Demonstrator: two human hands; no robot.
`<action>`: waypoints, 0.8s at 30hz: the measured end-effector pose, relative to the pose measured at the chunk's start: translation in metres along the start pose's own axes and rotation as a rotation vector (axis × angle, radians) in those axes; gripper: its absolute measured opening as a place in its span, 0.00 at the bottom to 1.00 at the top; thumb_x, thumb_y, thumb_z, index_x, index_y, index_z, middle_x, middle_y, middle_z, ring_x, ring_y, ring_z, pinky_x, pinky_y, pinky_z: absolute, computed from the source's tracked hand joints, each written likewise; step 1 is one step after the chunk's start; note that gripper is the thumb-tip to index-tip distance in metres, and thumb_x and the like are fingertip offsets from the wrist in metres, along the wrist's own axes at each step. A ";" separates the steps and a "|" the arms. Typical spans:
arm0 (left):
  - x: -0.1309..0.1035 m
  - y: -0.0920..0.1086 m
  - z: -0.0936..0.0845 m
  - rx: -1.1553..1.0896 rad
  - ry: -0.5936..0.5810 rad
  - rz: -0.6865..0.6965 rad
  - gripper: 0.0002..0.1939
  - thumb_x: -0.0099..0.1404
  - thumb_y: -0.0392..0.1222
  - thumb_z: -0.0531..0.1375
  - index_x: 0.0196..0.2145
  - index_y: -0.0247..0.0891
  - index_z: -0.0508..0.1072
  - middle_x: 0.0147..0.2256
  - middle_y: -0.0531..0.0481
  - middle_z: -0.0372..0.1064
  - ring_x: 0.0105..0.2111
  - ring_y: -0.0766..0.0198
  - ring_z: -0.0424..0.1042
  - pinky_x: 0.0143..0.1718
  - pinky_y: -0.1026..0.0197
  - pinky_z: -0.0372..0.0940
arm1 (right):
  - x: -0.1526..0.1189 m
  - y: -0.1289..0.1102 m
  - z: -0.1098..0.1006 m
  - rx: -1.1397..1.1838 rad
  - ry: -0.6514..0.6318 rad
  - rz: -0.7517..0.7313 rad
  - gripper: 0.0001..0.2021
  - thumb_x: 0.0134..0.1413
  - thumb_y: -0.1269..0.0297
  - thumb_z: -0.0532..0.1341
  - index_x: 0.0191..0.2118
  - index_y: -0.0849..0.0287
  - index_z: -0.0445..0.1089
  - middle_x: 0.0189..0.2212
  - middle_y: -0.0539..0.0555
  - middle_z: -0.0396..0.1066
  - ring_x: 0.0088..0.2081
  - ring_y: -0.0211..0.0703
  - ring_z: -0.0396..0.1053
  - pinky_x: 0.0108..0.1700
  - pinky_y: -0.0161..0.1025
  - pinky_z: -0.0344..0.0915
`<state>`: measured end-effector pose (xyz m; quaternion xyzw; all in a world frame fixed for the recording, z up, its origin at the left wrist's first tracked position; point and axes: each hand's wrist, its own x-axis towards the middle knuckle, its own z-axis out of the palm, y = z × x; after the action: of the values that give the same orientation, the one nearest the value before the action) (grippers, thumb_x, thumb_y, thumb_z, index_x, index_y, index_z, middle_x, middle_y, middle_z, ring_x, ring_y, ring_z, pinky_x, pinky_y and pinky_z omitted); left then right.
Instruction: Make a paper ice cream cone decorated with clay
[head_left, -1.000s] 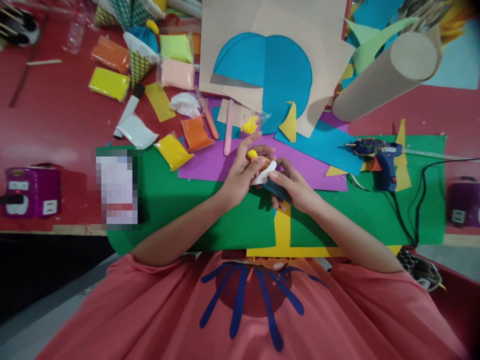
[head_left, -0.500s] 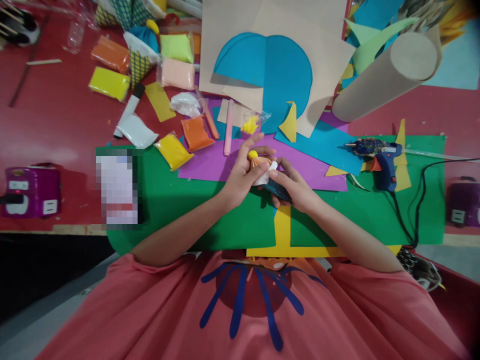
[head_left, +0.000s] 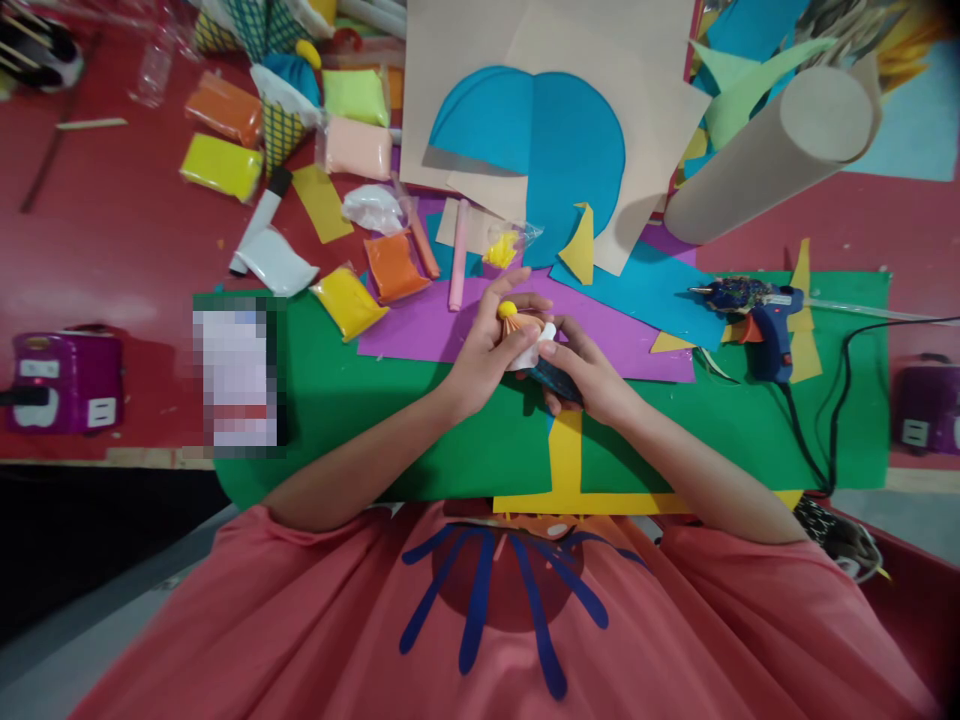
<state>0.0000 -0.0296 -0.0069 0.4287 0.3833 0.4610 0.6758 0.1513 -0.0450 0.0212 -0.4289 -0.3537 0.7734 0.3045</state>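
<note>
Head view: both hands (head_left: pixel 536 360) pinch a small clay figure (head_left: pixel 523 340) (no writing legible).

Craft table, probably: foam sheets (head_left: pixel 465 420), glue gun (head_left: pixel 757 312)

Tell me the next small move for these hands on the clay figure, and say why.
Probably press the white piece down with the right hand. The left hand holds the figure steady in its grip, and the right thumb lies on that white piece, seemingly mid-attachment.
</note>
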 end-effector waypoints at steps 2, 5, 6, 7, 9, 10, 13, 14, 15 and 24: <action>0.000 0.000 -0.001 0.020 -0.008 0.005 0.29 0.61 0.55 0.65 0.57 0.51 0.63 0.47 0.50 0.70 0.45 0.63 0.73 0.38 0.65 0.70 | 0.000 0.000 0.000 0.000 -0.002 -0.008 0.26 0.51 0.43 0.64 0.45 0.54 0.54 0.18 0.39 0.68 0.10 0.31 0.62 0.08 0.25 0.49; 0.000 0.000 -0.001 0.052 -0.022 0.022 0.29 0.63 0.55 0.63 0.59 0.51 0.61 0.48 0.50 0.70 0.46 0.64 0.73 0.41 0.65 0.70 | 0.000 0.001 -0.001 -0.013 -0.003 -0.014 0.25 0.53 0.44 0.63 0.45 0.54 0.55 0.17 0.39 0.67 0.09 0.30 0.60 0.08 0.25 0.48; 0.000 0.000 -0.001 0.057 -0.025 0.024 0.29 0.63 0.55 0.63 0.59 0.50 0.61 0.48 0.50 0.70 0.46 0.64 0.73 0.42 0.65 0.70 | 0.000 0.001 -0.001 -0.020 -0.003 -0.013 0.24 0.54 0.44 0.63 0.45 0.54 0.55 0.17 0.39 0.68 0.09 0.30 0.59 0.08 0.25 0.48; 0.000 0.000 -0.001 0.055 -0.024 0.023 0.30 0.63 0.55 0.63 0.59 0.50 0.61 0.48 0.50 0.70 0.45 0.65 0.73 0.42 0.65 0.70 | 0.000 0.001 -0.001 -0.025 -0.001 -0.011 0.24 0.54 0.43 0.63 0.45 0.54 0.55 0.17 0.39 0.68 0.08 0.29 0.58 0.08 0.25 0.48; 0.000 0.000 -0.001 0.035 -0.016 0.013 0.31 0.62 0.55 0.64 0.59 0.50 0.61 0.47 0.51 0.70 0.45 0.66 0.74 0.42 0.66 0.70 | 0.000 0.002 -0.001 -0.032 0.003 -0.009 0.24 0.54 0.43 0.63 0.45 0.54 0.55 0.17 0.39 0.69 0.08 0.29 0.57 0.08 0.25 0.48; 0.000 0.000 0.000 0.023 -0.011 0.008 0.31 0.61 0.55 0.65 0.59 0.49 0.62 0.46 0.51 0.70 0.44 0.66 0.74 0.41 0.66 0.70 | 0.000 0.002 -0.001 -0.032 0.005 -0.010 0.24 0.54 0.43 0.63 0.45 0.54 0.55 0.17 0.39 0.68 0.08 0.29 0.57 0.08 0.25 0.48; 0.000 0.000 0.000 0.009 -0.005 0.001 0.30 0.60 0.56 0.65 0.57 0.50 0.63 0.46 0.50 0.70 0.45 0.65 0.74 0.42 0.65 0.70 | 0.000 0.001 -0.001 -0.032 0.007 -0.013 0.24 0.54 0.43 0.63 0.45 0.54 0.55 0.16 0.38 0.67 0.08 0.30 0.57 0.08 0.25 0.48; 0.001 0.000 0.000 0.015 -0.005 0.001 0.29 0.61 0.56 0.65 0.57 0.51 0.63 0.46 0.50 0.70 0.45 0.64 0.74 0.43 0.65 0.70 | 0.000 0.001 0.000 -0.031 0.007 -0.014 0.24 0.53 0.43 0.63 0.44 0.54 0.55 0.16 0.38 0.67 0.08 0.30 0.57 0.08 0.25 0.48; 0.001 0.000 0.000 0.024 -0.005 0.002 0.29 0.61 0.56 0.65 0.57 0.51 0.63 0.47 0.50 0.70 0.45 0.64 0.74 0.43 0.64 0.70 | 0.000 0.001 0.000 -0.029 0.007 -0.014 0.24 0.53 0.43 0.63 0.44 0.54 0.55 0.16 0.39 0.67 0.08 0.30 0.58 0.08 0.25 0.48; 0.000 0.000 0.000 0.062 -0.025 0.008 0.31 0.63 0.57 0.63 0.59 0.48 0.59 0.48 0.50 0.68 0.45 0.66 0.72 0.42 0.67 0.69 | 0.000 0.001 0.000 -0.026 0.006 -0.018 0.23 0.54 0.45 0.63 0.45 0.54 0.55 0.15 0.37 0.66 0.08 0.30 0.59 0.08 0.24 0.48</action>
<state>-0.0002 -0.0295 -0.0075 0.4569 0.3870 0.4463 0.6651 0.1513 -0.0454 0.0208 -0.4320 -0.3668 0.7647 0.3067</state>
